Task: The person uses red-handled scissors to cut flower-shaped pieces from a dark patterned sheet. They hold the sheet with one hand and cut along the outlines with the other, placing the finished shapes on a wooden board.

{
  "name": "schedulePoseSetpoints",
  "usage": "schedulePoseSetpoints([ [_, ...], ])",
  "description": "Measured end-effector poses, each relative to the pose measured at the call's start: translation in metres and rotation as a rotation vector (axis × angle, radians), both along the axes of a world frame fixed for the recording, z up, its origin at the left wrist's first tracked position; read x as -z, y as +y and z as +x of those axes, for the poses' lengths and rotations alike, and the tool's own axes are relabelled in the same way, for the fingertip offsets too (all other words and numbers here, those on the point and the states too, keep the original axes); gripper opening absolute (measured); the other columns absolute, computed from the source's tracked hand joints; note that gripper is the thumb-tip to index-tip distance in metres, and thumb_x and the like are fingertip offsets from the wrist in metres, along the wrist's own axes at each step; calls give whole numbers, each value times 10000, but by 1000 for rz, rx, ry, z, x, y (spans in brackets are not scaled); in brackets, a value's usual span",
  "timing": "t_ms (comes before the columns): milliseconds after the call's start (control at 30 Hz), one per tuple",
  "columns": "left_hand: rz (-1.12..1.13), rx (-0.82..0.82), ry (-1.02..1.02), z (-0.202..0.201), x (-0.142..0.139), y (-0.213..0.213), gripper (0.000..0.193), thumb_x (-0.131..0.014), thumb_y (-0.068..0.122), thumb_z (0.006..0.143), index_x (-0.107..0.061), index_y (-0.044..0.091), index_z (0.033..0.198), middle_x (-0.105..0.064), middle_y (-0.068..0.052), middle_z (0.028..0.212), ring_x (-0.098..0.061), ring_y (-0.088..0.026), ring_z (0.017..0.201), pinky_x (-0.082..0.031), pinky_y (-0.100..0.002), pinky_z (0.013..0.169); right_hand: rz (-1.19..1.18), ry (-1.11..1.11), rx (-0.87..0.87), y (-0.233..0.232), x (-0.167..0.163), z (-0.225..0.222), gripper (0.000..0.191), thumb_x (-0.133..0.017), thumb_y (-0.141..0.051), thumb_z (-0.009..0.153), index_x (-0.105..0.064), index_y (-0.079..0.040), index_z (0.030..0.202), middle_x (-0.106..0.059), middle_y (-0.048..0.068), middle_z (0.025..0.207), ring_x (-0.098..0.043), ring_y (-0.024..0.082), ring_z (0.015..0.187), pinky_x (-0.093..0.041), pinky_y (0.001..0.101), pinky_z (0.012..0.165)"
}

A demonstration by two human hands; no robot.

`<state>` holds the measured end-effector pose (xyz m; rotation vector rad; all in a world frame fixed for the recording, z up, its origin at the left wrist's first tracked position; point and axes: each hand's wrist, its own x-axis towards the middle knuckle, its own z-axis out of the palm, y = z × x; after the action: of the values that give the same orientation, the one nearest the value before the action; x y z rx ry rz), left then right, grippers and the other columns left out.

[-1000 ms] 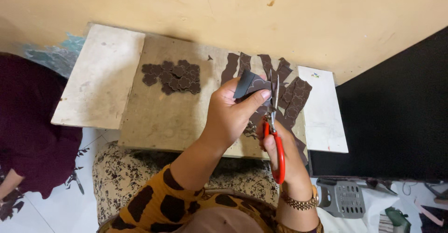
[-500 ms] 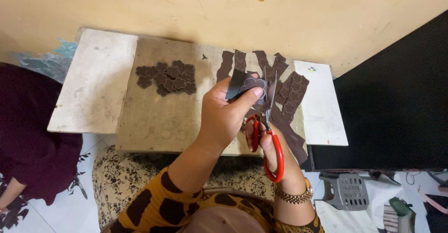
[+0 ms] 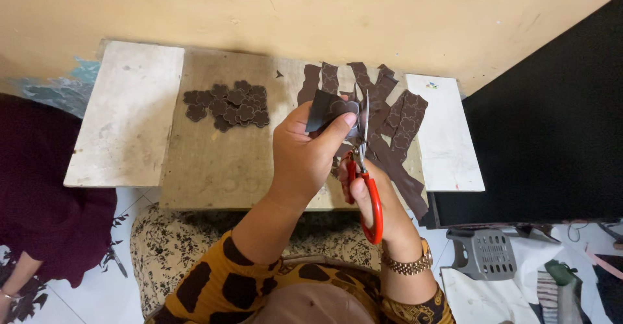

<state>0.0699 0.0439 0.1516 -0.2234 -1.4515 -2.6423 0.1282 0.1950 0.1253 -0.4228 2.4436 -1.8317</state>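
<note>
Left hand (image 3: 305, 158) pinches a small dark brown leather-like piece (image 3: 329, 110) above the low wooden board (image 3: 220, 162). Right hand (image 3: 383, 207) grips red-handled metal scissors (image 3: 363, 174), blades upright against the piece's right edge. On the board: a pile of dark flower-shaped cutouts (image 3: 227, 105) left of the hands; dark cut strips (image 3: 396, 129) right of them.

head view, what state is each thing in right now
left hand: holds a dark sheet piece up over the board
right hand: grips red-handled scissors, blades up at the piece
cut flower shapes: piled on the wooden board
dark strips: lying loose, overlapping, on the board
</note>
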Motion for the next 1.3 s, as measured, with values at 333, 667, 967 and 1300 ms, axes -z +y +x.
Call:
schedulePoseSetpoints([
  [333, -23, -25, 12, -1, 1, 0, 168, -748, 49, 919, -744, -6, 1078, -754, -26, 970, -675, -71, 870, -546, -236, 809, 21, -1, 22, -1, -4, 2, 750, -432, -790, 942, -539, -49, 961, -497, 9, 791, -472, 109, 694, -422, 257, 597],
  [667, -85, -39, -4, 0, -6, -2, 162, -737, 55, 915, -743, 1, 1068, -734, -8, 936, -659, -56, 848, -541, -235, 778, 23, 31, 0, -1, -3, -2, 772, -431, -791, 945, -556, -31, 992, -503, 10, 794, -478, 111, 694, -424, 258, 603],
  [967, -118, -47, 11, -1, -8, -4, 167, -745, 81, 915, -744, 6, 1065, -735, 5, 938, -654, -50, 854, -542, -233, 784, -82, -48, 39, 1, 8, -1, 707, -496, -760, 933, -526, -53, 918, -437, -19, 771, -424, 88, 662, -374, 246, 568],
  [1300, -62, 13, -32, -3, -7, -7, 173, -753, 69, 891, -742, 9, 1053, -737, 2, 926, -650, -55, 836, -534, -233, 769, -149, -101, 38, 4, 12, 0, 687, -540, -747, 907, -535, -60, 906, -404, -40, 746, -379, 78, 626, -329, 244, 535],
])
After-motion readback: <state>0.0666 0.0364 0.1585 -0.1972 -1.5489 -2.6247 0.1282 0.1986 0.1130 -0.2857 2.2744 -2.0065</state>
